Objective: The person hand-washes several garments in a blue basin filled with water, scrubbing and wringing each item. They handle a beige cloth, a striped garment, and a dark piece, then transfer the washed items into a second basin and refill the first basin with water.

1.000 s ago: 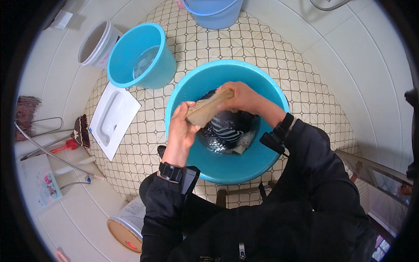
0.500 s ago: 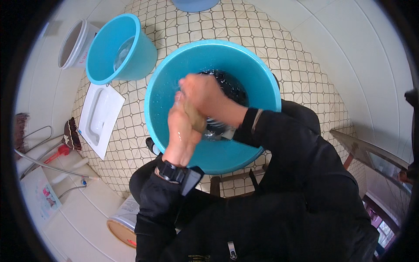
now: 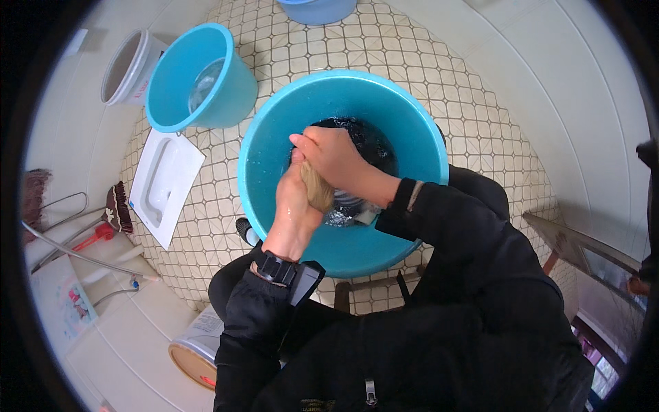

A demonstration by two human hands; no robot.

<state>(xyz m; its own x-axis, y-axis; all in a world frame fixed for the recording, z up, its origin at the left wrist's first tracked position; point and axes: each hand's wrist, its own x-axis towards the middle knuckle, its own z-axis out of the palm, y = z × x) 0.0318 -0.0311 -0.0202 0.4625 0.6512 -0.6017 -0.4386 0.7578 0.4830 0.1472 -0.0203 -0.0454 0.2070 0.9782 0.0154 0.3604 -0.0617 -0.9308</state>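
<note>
A large turquoise tub [image 3: 384,250] stands before me, with dark water [image 3: 374,144] and pale, partly striped fabric [image 3: 349,204] in its bottom. Over the water my two hands meet around a tan, wet-looking piece of cloth [image 3: 316,189]. My left hand [image 3: 292,206] has its fingers closed on the cloth from the left, its wrist wearing a black watch. Against it from the right presses my right hand [image 3: 334,154], closed in a fist at the cloth's upper end. What kind of cloth it is I cannot make out; much of it is hidden in the hands.
A smaller turquoise bucket [image 3: 240,93] and a white bucket [image 3: 123,72] stand at the far left. Nearer is a white squat toilet [image 3: 168,182]. A blue basin [image 3: 319,12] sits at the far edge. Hoses [image 3: 82,250] run along the left wall; a wooden frame [image 3: 583,244] is at right.
My right fist, blurred before, has come slightly down and right and is sharp now. Both hands still grip the tan cloth. The whole view has shifted slightly.
</note>
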